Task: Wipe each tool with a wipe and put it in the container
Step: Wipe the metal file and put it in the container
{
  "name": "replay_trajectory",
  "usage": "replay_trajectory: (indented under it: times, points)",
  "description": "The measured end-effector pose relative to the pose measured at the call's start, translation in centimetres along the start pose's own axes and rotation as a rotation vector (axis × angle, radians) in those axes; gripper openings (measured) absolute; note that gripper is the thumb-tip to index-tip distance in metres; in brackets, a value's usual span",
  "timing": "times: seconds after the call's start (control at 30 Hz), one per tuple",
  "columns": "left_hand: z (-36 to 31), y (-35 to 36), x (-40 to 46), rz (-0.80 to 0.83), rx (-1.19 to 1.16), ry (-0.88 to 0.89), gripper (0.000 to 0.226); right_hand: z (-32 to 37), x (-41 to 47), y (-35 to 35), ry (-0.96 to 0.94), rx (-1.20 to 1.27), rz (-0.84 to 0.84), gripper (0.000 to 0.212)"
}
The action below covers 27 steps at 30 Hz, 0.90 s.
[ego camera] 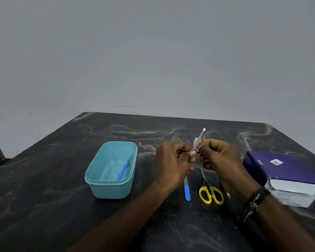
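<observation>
On the dark marbled worktop [44,179], a teal plastic container [111,170] holds a blue-handled tool [122,170]. Right of the container, the left hand [173,160] pinches a thin metal tool [198,141]; the right hand [220,159] wraps a white wipe [196,140] around it. Below lie a blue-handled file [187,191] and yellow-handled scissors [210,191]; far right, a purple-and-white box [287,173].

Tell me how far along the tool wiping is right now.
Done: one blue-handled tool lies in the teal container. In hand: the left hand holds a metal tool while the right hand holds a wipe against it. Left: the blue-handled file, yellow scissors and a small metal tool, partly hidden.
</observation>
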<state>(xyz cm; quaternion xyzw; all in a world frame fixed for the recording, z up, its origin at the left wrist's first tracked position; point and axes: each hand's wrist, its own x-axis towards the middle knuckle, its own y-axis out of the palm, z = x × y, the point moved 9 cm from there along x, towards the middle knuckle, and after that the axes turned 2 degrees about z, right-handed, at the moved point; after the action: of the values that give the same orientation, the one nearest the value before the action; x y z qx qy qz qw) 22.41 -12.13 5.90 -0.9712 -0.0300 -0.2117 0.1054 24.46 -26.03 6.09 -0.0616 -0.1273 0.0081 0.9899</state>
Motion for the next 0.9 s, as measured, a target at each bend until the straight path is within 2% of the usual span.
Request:
replay_trajectory:
  times: [0.1, 0.3, 0.37, 0.53, 0.6, 0.8, 0.9]
  points:
    - [0.1, 0.0, 0.1, 0.004, 0.009, -0.007, 0.01, 0.0, 0.1, 0.0, -0.001, -0.019, -0.007, 0.016]
    - [-0.6, 1.3, -0.4, 0.086, 0.021, 0.003, 0.01, 0.4, 0.1, -2.4, -0.031, 0.119, -0.214, 0.016]
    - [-0.6, 1.3, -0.5, 0.078, 0.027, 0.01, 0.011, 0.2, 0.1, -2.3, -0.027, 0.112, -0.196, 0.017]
    - [-0.3, 0.0, -0.1, -0.008, 0.014, 0.005, 0.011, -0.7, 0.4, -0.1, 0.046, 0.041, 0.022, 0.019]
    - [-0.5, -0.1, 0.0, -0.015, 0.003, 0.003, 0.011, -0.5, 0.5, -0.3, 0.037, 0.031, 0.007, 0.018]
    - [-0.9, 1.4, -0.7, 0.077, -0.016, -0.004, 0.011, -0.3, 0.5, -2.7, 0.015, 0.165, -0.202, 0.015]
    - [-1.0, 1.2, -0.7, 0.06, -0.003, 0.002, 0.011, -0.6, 0.5, -2.2, 0.02, 0.141, -0.153, 0.015]
